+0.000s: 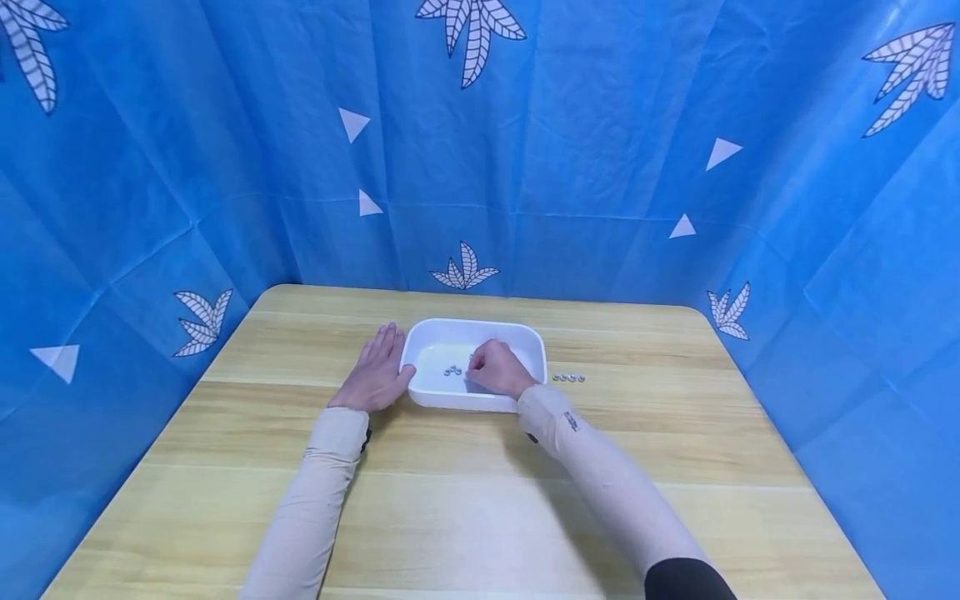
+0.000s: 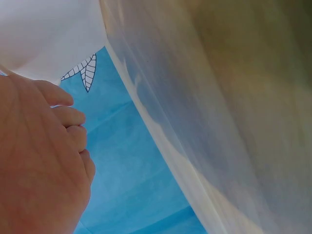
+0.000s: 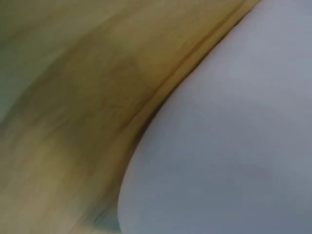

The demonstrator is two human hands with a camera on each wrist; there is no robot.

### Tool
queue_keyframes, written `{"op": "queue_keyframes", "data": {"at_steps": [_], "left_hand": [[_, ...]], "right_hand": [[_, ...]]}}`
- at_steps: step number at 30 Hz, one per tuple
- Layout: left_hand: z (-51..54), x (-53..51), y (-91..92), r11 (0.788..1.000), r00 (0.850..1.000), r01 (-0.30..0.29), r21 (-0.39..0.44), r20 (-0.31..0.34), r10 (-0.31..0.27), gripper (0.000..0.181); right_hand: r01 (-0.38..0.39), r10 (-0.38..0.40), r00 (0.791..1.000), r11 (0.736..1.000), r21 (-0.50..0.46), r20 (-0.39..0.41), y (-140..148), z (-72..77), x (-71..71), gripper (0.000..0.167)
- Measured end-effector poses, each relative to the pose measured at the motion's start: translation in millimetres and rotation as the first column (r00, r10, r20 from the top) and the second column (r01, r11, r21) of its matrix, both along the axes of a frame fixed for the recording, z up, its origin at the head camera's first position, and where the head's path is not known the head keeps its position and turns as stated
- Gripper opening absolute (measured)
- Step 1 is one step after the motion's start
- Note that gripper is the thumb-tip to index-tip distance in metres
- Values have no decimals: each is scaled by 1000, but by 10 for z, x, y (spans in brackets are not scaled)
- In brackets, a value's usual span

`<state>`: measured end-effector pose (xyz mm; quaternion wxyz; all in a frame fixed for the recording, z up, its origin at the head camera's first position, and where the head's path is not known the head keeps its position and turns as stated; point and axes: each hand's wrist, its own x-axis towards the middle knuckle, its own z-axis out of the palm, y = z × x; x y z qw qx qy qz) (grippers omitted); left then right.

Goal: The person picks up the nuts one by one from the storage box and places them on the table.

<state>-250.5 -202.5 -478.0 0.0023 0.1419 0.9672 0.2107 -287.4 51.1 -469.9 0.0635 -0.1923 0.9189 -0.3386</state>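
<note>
A white rectangular tray [image 1: 468,402] stands on the wooden table. My left hand [image 1: 378,371] lies along its left side, fingers straight and pointing away from me, the thumb at the rim. In the left wrist view, part of that hand [image 2: 44,151] shows beside the white tray wall [image 2: 53,39]. My right hand [image 1: 497,367] reaches down inside the tray with its fingers curled and thumb and fingertips close together; whether anything is between them is hidden. Several small shiny metal pieces [image 1: 453,370], like nuts, lie in the tray left of these fingertips. The right wrist view shows only the tray's outer wall [image 3: 219,146].
To the right of the tray, several similar small metal pieces [image 1: 568,377] form a short row on the wooden table [image 1: 450,517]. Blue curtains [image 1: 600,167] with leaf and triangle prints hang behind the table and along both sides.
</note>
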Motion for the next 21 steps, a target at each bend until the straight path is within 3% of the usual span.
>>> {"op": "queue_keyframes", "data": {"at_steps": [12,21], "left_hand": [[39,14,11,1000,1000,-1,-3,3,1,73],[4,1,0,1000,1000,-1,-11,1,1,73]], "right_hand": [[0,0,1000,999,46,15,-80,-15,-59,8],[-87,88,996,995,54,-8,-118,-70,-96,16]]}}
